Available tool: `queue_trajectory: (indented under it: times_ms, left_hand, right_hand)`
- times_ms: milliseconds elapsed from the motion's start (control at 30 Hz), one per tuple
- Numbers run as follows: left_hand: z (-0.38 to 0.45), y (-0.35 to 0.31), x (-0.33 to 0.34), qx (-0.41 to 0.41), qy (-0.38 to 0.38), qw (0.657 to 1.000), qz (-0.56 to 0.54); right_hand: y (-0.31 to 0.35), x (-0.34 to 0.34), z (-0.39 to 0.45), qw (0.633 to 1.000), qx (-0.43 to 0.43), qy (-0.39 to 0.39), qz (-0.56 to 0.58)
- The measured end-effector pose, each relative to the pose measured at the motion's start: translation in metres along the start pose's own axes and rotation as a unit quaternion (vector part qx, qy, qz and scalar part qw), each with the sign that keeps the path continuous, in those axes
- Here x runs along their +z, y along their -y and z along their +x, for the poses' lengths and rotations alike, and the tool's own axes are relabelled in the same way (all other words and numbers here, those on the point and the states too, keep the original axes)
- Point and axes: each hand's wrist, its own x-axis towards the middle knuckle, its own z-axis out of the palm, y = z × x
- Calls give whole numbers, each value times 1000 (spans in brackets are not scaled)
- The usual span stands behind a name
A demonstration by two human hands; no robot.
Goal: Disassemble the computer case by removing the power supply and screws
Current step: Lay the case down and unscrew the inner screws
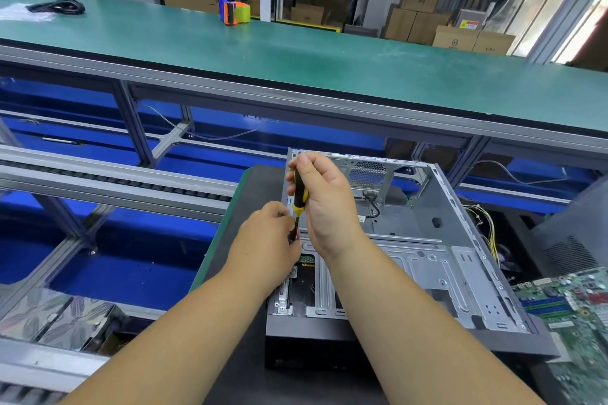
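One ribbed sheet-metal case (424, 260), two hands: right hand (324, 194) grips one yellow-black screwdriver (300, 197); left hand (266, 246) seemingly pinches its thin shaft.

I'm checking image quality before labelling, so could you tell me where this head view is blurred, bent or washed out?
Head view: the wide lens bows the green bench into a curve; the motherboard at the lower right edge is smeared; daylight blows out the top right corner; the right hand holding the screwdriver, the left hand and the computer case are evenly lit and fairly sharp.
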Motion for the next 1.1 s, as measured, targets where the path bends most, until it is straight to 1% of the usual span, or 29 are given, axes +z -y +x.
queue_trajectory:
  times_ms: [100, 233, 367, 533, 667, 800, 933, 1100]
  left_hand:
    - [0, -1, 2, -6, 15, 1000, -11]
    - [-1, 0, 6, -5, 18, 1000, -10]
    - [1, 0, 10, 3, 16, 1000, 1]
    - [-1, 1, 13, 22, 5, 999, 29]
    - [-2, 1, 12, 22, 0, 999, 24]
    - [-3, 0, 11, 15, 0, 1000, 16]
    - [-3, 1, 11, 8, 8, 1000, 9]
    - [-2, 2, 11, 5, 11, 1000, 8]
  right_hand:
    - [-1, 1, 0, 1000, -4, -19, -4]
    - [-4, -1, 2, 998, -12, -48, 29]
    - [-6, -2, 5, 999, -8, -37, 28]
    - [-4, -4, 7, 999, 11, -5, 41]
    - [2, -5, 4, 1000, 7, 9, 3]
    - [3, -4, 3, 999, 26, 2, -34]
    - [0, 1, 3, 999, 33, 5, 10]
    - [-7, 3, 5, 999, 24, 7, 20]
